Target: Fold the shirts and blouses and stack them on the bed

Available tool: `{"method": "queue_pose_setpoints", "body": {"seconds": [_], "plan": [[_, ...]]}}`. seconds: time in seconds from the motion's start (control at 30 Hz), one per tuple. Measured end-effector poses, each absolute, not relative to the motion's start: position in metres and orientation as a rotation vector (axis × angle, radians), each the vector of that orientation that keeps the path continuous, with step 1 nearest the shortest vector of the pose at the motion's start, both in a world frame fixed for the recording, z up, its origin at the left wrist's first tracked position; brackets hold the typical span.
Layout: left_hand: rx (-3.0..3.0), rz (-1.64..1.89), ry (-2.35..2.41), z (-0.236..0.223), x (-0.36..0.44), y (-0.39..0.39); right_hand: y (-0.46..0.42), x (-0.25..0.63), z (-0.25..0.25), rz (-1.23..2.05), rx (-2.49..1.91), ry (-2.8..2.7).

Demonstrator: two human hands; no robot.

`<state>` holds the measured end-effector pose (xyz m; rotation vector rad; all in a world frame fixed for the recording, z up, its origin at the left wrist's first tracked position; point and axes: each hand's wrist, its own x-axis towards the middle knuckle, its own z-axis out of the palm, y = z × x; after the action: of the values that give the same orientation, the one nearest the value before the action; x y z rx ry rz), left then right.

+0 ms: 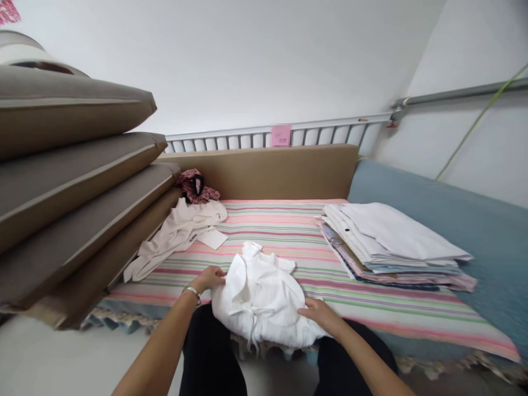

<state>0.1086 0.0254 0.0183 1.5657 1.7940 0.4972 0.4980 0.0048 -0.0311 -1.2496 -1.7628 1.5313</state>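
A crumpled white garment [264, 297] with tie strings lies across the front edge of the striped cover [280, 225], partly hanging over my knees. At its left side, my left hand [211, 278] pinches the cloth between thumb and fingers. My right hand [319, 314] grips its lower right side, with the fingertips partly on top of the fabric. To the left lies a loose cream garment [177, 236] with a white card [213, 237] beside it. A stack of folded clothes [391, 236], white on top, sits to the right.
Several thick brown-grey cushions [82, 165] are piled high on the left. A pink patterned cloth [197, 186] is tucked near them. Behind, a long brown cushion [272, 170] leans before a white radiator [322, 135]. Blue padding [445, 203] borders the right side.
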Motion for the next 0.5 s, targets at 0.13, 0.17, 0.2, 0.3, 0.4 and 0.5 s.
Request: {"method": "queue_pose_setpoints", "body": {"seconds": [0.13,0.17,0.2,0.3,0.4,0.5], "plan": [[1.663,0.334,1.763,0.029,0.104,0.026,-0.007,0.498,-0.021,1.481,-1.200,-1.891],[1.682,0.339,1.749,0.033,0.104,0.023,-0.010,0.497,-0.019,1.484,-1.184,-1.909],[1.699,0.362,1.734,0.037,0.105,0.020,-0.013,0.497,-0.016,1.488,-1.168,-1.919],[1.735,0.515,1.666,0.058,0.111,0.010,-0.012,0.497,0.004,1.403,-1.171,-1.924],[1.759,0.700,1.571,0.099,0.119,0.006,0.000,0.500,0.054,1.136,-1.197,-1.923],[1.801,0.914,1.490,0.158,0.124,0.006,0.015,0.506,0.136,0.773,-1.210,-2.007]]}}
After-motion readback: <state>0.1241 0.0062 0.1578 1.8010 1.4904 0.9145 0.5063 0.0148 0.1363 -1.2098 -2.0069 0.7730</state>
